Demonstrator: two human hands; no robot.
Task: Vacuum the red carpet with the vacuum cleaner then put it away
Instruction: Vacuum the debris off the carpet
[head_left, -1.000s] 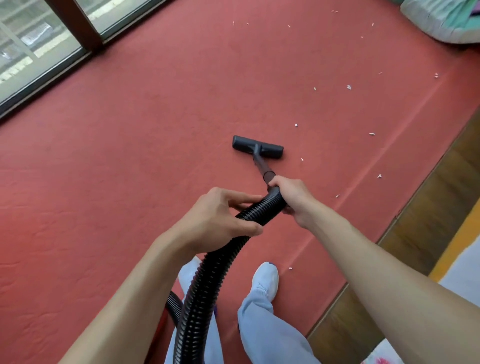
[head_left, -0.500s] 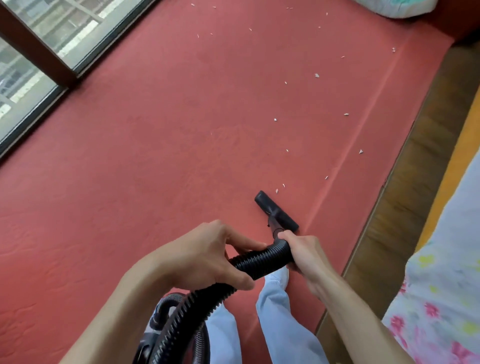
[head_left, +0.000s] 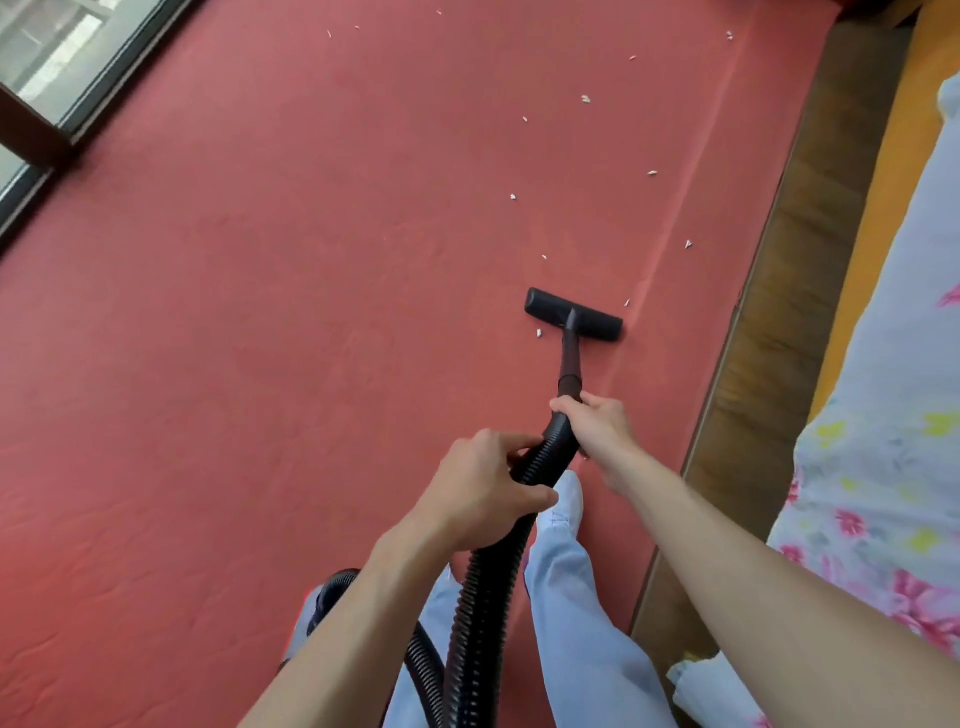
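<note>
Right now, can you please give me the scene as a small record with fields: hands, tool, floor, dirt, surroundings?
left hand: left hand grips the ribbed black hose
right hand: right hand grips the hose where it meets the tube
tool: black floor nozzle flat on the red carpet
dirt: white scraps ahead of the nozzle, one beside it
surroundings: window at left, wooden floor strip at right, floral fabric at far right

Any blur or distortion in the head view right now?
Head view: even daylight, no glare on the carpet; nozzle and scraps read sharp; right forearm slightly motion-smeared; wide-angle bends the window frame.
</note>
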